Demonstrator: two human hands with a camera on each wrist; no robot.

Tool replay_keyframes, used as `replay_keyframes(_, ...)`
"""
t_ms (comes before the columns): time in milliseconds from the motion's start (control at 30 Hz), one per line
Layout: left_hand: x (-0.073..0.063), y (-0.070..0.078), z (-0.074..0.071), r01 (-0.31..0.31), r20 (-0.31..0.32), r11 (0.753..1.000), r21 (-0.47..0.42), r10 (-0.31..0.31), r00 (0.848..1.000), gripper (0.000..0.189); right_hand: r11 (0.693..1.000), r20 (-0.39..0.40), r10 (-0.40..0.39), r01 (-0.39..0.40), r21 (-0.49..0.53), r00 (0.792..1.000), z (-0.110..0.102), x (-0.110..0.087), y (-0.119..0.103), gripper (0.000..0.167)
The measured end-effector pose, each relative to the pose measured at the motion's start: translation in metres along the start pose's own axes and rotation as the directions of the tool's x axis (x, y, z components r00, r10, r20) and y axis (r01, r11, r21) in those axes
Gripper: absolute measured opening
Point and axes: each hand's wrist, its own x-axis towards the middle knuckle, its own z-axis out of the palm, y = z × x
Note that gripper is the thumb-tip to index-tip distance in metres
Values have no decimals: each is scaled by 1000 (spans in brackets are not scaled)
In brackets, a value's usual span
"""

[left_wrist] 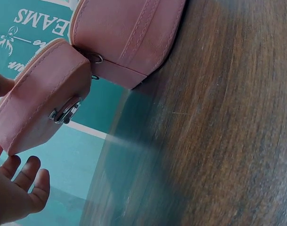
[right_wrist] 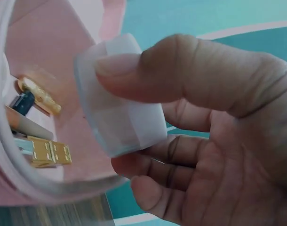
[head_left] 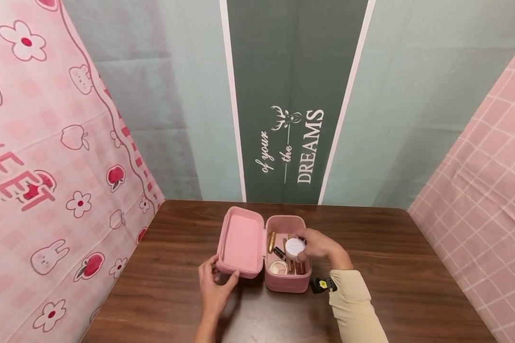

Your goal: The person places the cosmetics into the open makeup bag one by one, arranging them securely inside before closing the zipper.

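A pink zip-up makeup case stands open on the table, its lid folded out to the left. My left hand grips the lid's near left corner between thumb and fingers; the lid's metal clasp shows in the left wrist view. Over the case's open compartment, my right hand pinches a small white round jar between thumb and fingers. Below the jar lie a gold tube, a black tube, a pale round compact and several brown sticks, partly hidden by the jar and hand.
The dark wooden table extends around the case on all sides. A green cloth backdrop hangs behind it, with pink patterned cloths at left and right. A black strap with a yellow mark is on the right wrist.
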Motion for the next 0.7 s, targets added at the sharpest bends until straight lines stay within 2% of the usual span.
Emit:
replay_keyframes(300, 3, -3, -2, -32, -2, 999, 8, 32, 999, 61, 993, 97, -77, 85, -80, 992, 15, 25, -9, 41)
replay_keyframes(500, 3, -1, -4, -5, 6, 1000, 1, 5, 1000, 61, 988, 137, -29, 50, -148, 990, 23, 30, -16, 40)
replay_keyframes(700, 3, -1, -4, 6, 1, 1000, 3, -6, 1000, 61, 992, 184, -1, 25, -123, 983, 30, 30, -20, 40)
